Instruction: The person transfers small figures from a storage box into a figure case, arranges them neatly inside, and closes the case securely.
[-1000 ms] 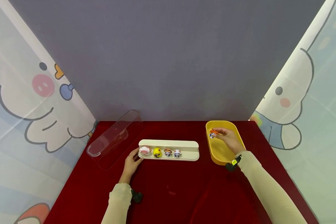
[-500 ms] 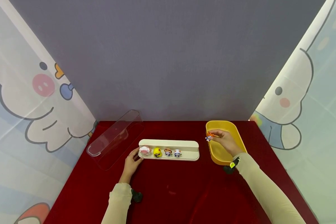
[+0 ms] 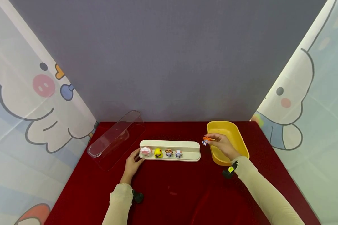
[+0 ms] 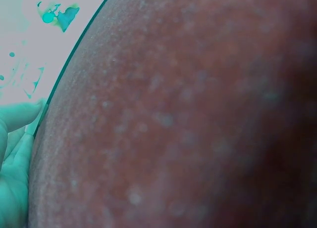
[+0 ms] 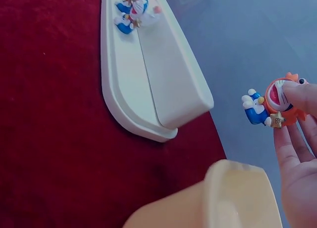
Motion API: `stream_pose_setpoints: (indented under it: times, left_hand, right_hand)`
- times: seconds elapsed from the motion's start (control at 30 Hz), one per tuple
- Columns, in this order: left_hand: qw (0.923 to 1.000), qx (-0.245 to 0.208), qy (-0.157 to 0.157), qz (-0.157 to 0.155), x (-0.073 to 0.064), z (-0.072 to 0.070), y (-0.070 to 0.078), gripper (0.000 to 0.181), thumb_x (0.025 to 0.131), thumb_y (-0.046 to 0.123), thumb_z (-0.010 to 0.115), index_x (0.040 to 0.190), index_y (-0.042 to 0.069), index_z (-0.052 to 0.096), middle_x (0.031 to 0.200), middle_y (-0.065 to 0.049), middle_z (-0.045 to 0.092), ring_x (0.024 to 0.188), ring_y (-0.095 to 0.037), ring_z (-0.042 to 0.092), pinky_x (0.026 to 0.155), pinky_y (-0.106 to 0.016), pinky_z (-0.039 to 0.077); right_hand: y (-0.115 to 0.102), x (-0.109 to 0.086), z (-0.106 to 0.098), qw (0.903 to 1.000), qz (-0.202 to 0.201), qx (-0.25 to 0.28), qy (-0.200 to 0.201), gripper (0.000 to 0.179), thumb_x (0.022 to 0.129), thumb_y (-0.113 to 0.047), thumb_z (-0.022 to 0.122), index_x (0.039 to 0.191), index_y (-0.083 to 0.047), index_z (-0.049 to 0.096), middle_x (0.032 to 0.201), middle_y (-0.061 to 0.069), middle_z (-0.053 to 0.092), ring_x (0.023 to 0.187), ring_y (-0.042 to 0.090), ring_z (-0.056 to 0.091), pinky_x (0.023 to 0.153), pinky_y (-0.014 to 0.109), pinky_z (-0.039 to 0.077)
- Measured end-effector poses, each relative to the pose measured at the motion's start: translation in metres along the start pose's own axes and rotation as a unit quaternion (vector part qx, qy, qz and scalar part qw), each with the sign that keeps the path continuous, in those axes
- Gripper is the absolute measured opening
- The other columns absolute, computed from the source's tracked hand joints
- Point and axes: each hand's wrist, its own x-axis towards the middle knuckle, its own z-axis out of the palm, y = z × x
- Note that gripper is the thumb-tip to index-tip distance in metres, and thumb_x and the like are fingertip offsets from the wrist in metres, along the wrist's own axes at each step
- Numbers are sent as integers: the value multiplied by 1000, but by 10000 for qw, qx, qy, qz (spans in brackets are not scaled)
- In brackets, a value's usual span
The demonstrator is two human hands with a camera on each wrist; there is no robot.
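From the head view, the right hand (image 3: 223, 146) is right of the middle of the picture. It pinches a small toy (image 3: 206, 140) with an orange head at its fingertips. The toy hangs in the air over the left rim of the yellow tub (image 3: 240, 142), just right of the white tray (image 3: 191, 145). The left hand (image 3: 131, 164) is in the lower middle and rests on the left end of the tray, thumb on the front edge and fingers loose, gripping nothing. Four little toys (image 3: 161, 152) stand in a row in the left half of the tray. A clear lid (image 3: 115, 139) lies on the red tabletop (image 3: 171, 190), to the upper left of the tray. The toys are too small here to make out well.

The left wrist view is nearly all a blurry red surface. Only a bit of the left hand (image 4: 15, 159) shows at the lower left edge, and the colours look wrong.

In the right wrist view, the toy (image 5: 270, 107) is at the right side, blue and white with a round orange head, held between thumb and fingers (image 5: 290, 149). The right hand is cut off by the right edge. The tray's end (image 5: 168, 94) is left of the toy, well apart. The tub's rim (image 5: 218, 198) sits at the bottom, blurry.
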Motion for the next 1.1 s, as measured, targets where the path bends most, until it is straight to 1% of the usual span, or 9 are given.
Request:
stream_pose_setpoints:
  times: [0.2, 0.3, 0.4, 0.5, 0.63, 0.77, 0.87, 0.93, 1.1]
  left_hand:
    - [9999, -81, 7, 61, -2, 0, 5, 60, 80, -11, 67, 136, -10, 43, 141, -27, 39, 126, -41, 43, 103, -42, 43]
    - [9998, -159, 62, 138, -1, 1, 4, 60, 79, -13, 67, 134, -12, 43, 139, -28, 41, 126, -42, 43, 103, -43, 43]
    - [9995, -159, 107, 235, 1, 2, -3, 59, 79, -13, 67, 133, -13, 44, 137, -29, 42, 124, -42, 45, 102, -43, 44]
    - [9998, -44, 81, 159, 0, 1, -2, 60, 80, -11, 67, 134, -11, 43, 138, -28, 41, 124, -42, 45, 102, -42, 44]
    - [9999, -21, 11, 100, -5, -2, 13, 59, 80, -12, 66, 135, -12, 42, 139, -30, 39, 125, -44, 43, 103, -45, 43]
    - [9998, -30, -51, 164, -12, -4, 31, 59, 80, -15, 64, 133, -16, 41, 138, -34, 38, 124, -48, 42, 102, -50, 42]
    - [9999, -5, -70, 146, -13, -4, 35, 58, 80, -15, 64, 133, -16, 41, 138, -34, 38, 125, -46, 42, 102, -49, 42]
    - [9998, 12, -48, 167, -12, -4, 33, 58, 80, -15, 64, 133, -17, 41, 137, -35, 38, 123, -48, 43, 101, -50, 43]
    - [9996, -123, 23, 238, -4, 0, 8, 58, 80, -13, 66, 133, -14, 43, 137, -32, 40, 123, -46, 44, 101, -46, 44]
  right_hand:
    - [0, -1, 9, 9999, 64, 42, -66, 36, 87, -4, 65, 119, 10, 59, 115, 23, 63, 89, 7, 62, 79, 15, 54]
    - [2, -1, 13, 9999, -35, 67, -90, 36, 86, -4, 67, 118, 11, 59, 112, 19, 65, 90, 8, 61, 78, 14, 53]
    - [4, 0, 17, 9998, -100, 109, -141, 36, 86, -3, 67, 117, 12, 59, 108, 11, 68, 89, 9, 61, 77, 15, 54]
    - [6, 0, 22, 9994, -105, 213, -240, 33, 87, 1, 63, 117, 13, 58, 108, 15, 67, 86, 7, 61, 77, 16, 54]
    - [6, -2, 28, 9986, -131, 346, -374, 34, 87, 2, 62, 118, 15, 56, 112, 27, 62, 85, 6, 61, 78, 16, 54]
    - [6, -4, 33, 9981, -155, 397, -456, 37, 86, -2, 66, 118, 15, 57, 116, 32, 58, 90, 7, 61, 81, 15, 53]
    - [7, -5, 38, 9976, -126, 471, -499, 37, 86, -2, 66, 117, 14, 57, 117, 33, 57, 91, 7, 61, 80, 15, 53]
    - [7, -5, 42, 9971, -111, 526, -533, 36, 85, 0, 66, 118, 14, 57, 118, 34, 56, 91, 8, 61, 80, 16, 53]
    - [9, -5, 49, 9971, -55, 462, -597, 34, 85, 5, 64, 117, 14, 57, 120, 33, 56, 94, 10, 60, 79, 15, 52]
